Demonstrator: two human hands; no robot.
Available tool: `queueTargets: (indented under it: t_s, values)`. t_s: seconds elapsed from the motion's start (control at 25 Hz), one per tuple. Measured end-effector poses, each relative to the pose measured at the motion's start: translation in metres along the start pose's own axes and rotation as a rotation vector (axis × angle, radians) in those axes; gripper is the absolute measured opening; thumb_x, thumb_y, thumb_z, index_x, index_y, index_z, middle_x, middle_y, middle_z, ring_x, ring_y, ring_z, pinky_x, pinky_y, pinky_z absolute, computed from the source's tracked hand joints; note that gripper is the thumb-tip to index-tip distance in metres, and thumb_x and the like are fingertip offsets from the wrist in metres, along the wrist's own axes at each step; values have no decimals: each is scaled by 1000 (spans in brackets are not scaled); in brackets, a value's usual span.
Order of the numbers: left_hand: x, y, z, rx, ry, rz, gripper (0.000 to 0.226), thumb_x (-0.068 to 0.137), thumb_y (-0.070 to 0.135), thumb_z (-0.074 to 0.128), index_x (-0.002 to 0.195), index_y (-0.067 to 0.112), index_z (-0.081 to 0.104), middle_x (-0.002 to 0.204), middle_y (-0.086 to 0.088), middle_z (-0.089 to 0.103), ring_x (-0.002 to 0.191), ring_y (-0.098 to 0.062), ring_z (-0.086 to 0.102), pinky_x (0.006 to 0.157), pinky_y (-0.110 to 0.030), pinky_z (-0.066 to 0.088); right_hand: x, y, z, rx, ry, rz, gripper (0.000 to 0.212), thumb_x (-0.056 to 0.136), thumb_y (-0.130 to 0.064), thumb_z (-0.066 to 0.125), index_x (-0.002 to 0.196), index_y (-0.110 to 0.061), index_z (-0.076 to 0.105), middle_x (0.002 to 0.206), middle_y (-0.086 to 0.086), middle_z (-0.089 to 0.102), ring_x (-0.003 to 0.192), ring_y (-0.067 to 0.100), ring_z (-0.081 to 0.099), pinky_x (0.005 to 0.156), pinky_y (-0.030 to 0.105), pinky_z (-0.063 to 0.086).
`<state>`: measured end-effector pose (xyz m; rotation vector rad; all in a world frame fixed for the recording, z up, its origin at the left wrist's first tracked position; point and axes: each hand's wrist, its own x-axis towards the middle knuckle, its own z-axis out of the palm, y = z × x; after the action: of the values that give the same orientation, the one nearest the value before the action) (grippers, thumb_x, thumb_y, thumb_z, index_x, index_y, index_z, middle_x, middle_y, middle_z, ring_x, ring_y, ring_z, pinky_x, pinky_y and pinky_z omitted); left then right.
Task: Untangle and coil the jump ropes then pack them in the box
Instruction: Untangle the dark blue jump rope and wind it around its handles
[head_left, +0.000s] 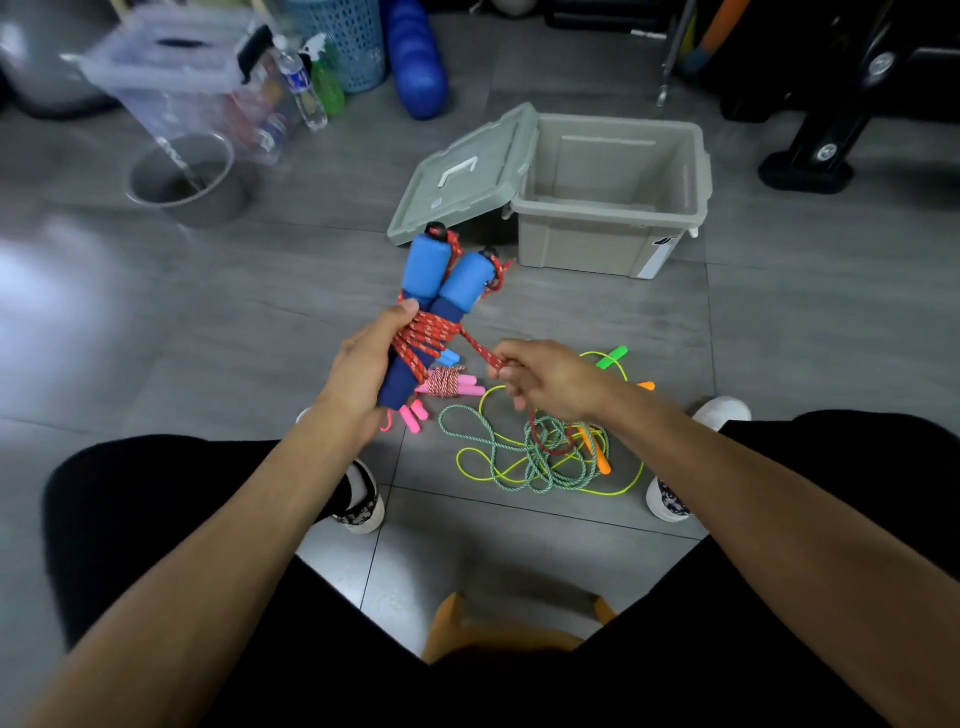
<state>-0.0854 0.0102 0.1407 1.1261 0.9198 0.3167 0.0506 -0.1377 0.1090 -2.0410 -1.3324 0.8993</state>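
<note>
My left hand (363, 371) grips two blue foam handles (441, 280) held together, with red rope (423, 338) wound several times around them. My right hand (540, 376) pinches the free strand of that red rope, which trails down to the floor. On the floor lie a coiled pink-handled rope (447, 383), a second pink handle pair (414, 418), and a tangle of green braided rope (524, 457) and yellow-green cord (618, 486) with orange handles (597, 452) and a green handle (613, 356). The beige box (582, 239) stands open beyond, its inside bare.
The box lid (467, 176) leans against the box's left side. A metal pot (182, 179), a clear plastic bin (182, 78), bottles (301, 85) and a blue roller (415, 62) stand at the back left. Black equipment (821, 156) is at the back right. My shoes flank the ropes.
</note>
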Motion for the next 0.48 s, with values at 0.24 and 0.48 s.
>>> queueTargets:
  t_s: [0.24, 0.48]
  values:
    - [15, -13, -9, 833, 246, 370, 23, 76, 53, 66, 93, 38, 69, 70, 12, 68, 65, -7, 62, 63, -24, 46, -7, -21, 2, -285, -63, -29, 22, 101, -25, 39, 96, -12, 57, 80, 3, 59, 84, 31, 53, 65, 28, 28]
    - [12, -20, 1, 1453, 92, 524, 39, 80, 62, 61, 113, 43, 63, 83, 0, 69, 85, -27, 64, 66, -29, 43, -10, -25, -23, -644, 18, -19, 26, 98, -34, 40, 102, -16, 58, 103, 11, 62, 97, 32, 59, 67, 35, 39]
